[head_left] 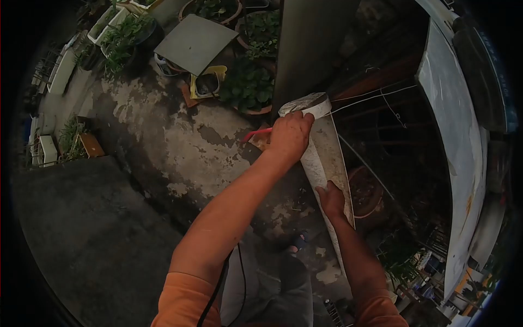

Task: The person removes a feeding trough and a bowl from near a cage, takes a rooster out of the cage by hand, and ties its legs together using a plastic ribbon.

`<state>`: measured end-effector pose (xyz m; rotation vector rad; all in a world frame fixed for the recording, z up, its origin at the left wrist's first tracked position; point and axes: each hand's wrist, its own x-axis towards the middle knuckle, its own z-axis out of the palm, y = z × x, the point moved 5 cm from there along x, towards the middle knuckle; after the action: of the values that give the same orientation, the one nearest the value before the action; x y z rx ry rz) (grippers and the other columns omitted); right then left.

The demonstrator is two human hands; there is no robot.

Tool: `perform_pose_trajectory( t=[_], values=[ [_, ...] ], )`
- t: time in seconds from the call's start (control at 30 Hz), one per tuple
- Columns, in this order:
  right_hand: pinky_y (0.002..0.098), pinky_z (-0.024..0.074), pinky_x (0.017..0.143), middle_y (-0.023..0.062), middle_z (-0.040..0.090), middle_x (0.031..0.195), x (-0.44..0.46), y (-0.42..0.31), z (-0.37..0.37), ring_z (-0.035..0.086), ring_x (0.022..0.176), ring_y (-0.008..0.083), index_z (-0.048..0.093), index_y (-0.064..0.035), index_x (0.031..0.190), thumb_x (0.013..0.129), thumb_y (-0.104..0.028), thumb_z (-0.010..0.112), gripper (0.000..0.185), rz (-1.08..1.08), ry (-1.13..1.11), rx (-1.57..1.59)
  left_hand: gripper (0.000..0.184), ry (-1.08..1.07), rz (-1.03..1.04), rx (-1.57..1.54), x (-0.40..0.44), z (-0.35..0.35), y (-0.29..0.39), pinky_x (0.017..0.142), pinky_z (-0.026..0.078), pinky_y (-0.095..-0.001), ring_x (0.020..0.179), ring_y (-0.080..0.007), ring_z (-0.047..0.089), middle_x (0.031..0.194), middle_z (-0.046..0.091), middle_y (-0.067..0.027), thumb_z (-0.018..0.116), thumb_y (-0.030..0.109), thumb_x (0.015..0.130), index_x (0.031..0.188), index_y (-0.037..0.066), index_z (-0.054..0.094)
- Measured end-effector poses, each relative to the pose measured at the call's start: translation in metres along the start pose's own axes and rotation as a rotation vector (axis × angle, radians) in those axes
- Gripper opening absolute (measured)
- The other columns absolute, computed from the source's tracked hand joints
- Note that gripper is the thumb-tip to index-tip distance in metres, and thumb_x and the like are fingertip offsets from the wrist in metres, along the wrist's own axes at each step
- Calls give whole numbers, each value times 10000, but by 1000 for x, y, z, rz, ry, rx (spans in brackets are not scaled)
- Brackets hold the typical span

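Note:
My left hand (291,136) is closed at the upper end of a long, pale, worn board (331,143). A thin red handle (257,133) sticks out to the left from this hand; the rest of that tool is hidden by my fingers. Just beyond my knuckles, a whitish curved band (315,107) rims the board's end. Lower down, my right hand (332,200) grips the board by its side, with the thumb on top. Thin pale wire (376,98) runs from near the board's upper end to the right.
Several potted plants (248,84) and a grey square slab (196,43) stand at the back left. A large whitish sheet (455,125) rises on the right. A dark upright panel (310,49) stands behind the board. Patchy concrete floor (163,128) lies to the left.

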<state>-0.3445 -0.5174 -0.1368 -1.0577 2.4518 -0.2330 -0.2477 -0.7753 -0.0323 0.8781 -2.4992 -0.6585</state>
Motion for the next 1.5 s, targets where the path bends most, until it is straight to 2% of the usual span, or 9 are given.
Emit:
perform_pose_trajectory(
  t=[0.37, 0.63, 0.83, 0.9, 1.03, 1.13, 1.3, 1.37, 1.5],
  values=[
    [475, 475, 725, 214, 639, 864, -69, -24, -2, 618, 865, 427, 599, -33, 915, 865, -270, 685, 257, -11, -43, 163, 65, 149, 2, 206, 18, -88, -40, 707, 495, -467, 803, -353, 616, 814, 592, -139, 591, 117, 878, 874, 54, 575],
    [496, 470, 750, 208, 631, 870, -52, -59, 108, 610, 863, 431, 575, -27, 884, 863, -280, 686, 277, -111, -216, 129, 82, 170, 19, 18, -20, -71, -38, 739, 499, -465, 813, -354, 614, 837, 600, -138, 624, 106, 873, 939, 57, 622],
    [479, 492, 808, 212, 677, 952, -5, -67, 218, 637, 940, 413, 628, -40, 979, 858, -280, 691, 277, 4, -443, 126, 185, 88, -427, -242, -186, -41, -66, 713, 489, -459, 813, -368, 605, 868, 594, -151, 658, 65, 855, 1038, 60, 636],
    [492, 480, 777, 256, 640, 860, 15, -56, 254, 632, 880, 437, 589, -20, 910, 853, -328, 683, 328, -70, -380, 56, 181, -61, -589, -229, -265, -14, -79, 727, 497, -462, 822, -376, 612, 889, 602, -161, 659, 81, 860, 1039, 68, 636],
    [470, 495, 818, 246, 667, 991, 44, -65, 294, 636, 966, 423, 631, -25, 988, 857, -313, 687, 321, -45, -482, 56, 193, -631, -1041, -455, -436, 46, -113, 818, 522, -430, 932, -360, 663, 997, 687, -153, 588, 145, 898, 1062, 108, 682],
    [462, 490, 844, 236, 666, 1021, 64, -58, 334, 633, 987, 413, 636, -22, 998, 859, -301, 679, 315, -15, -534, 13, 201, -636, -1281, -541, -493, 27, -152, 836, 526, -393, 975, -326, 677, 1013, 706, -143, 579, 206, 919, 1060, 130, 702],
    [464, 483, 898, 225, 669, 1074, 79, -54, 378, 625, 1045, 405, 642, -39, 1063, 875, -271, 656, 299, -17, -619, -34, 207, -598, -1351, -395, -515, -5, -184, 836, 525, -390, 976, -327, 680, 999, 711, -153, 609, 236, 915, 1048, 111, 705],
    [462, 484, 901, 230, 667, 1074, 81, -54, 390, 624, 1047, 407, 639, -37, 1067, 878, -269, 651, 300, -17, -616, -40, 235, -623, -1341, -351, -510, -9, -187, 823, 513, -341, 941, -245, 693, 992, 716, -130, 601, 232, 933, 1096, 87, 686],
    [447, 483, 911, 222, 670, 1072, 88, -46, 415, 629, 1041, 391, 647, -28, 1085, 865, -255, 651, 316, -38, -627, -45, 245, -591, -1346, -359, -488, -8, -187, 832, 511, -342, 959, -260, 692, 1002, 713, -136, 595, 234, 935, 1104, 77, 679]
  ],
)
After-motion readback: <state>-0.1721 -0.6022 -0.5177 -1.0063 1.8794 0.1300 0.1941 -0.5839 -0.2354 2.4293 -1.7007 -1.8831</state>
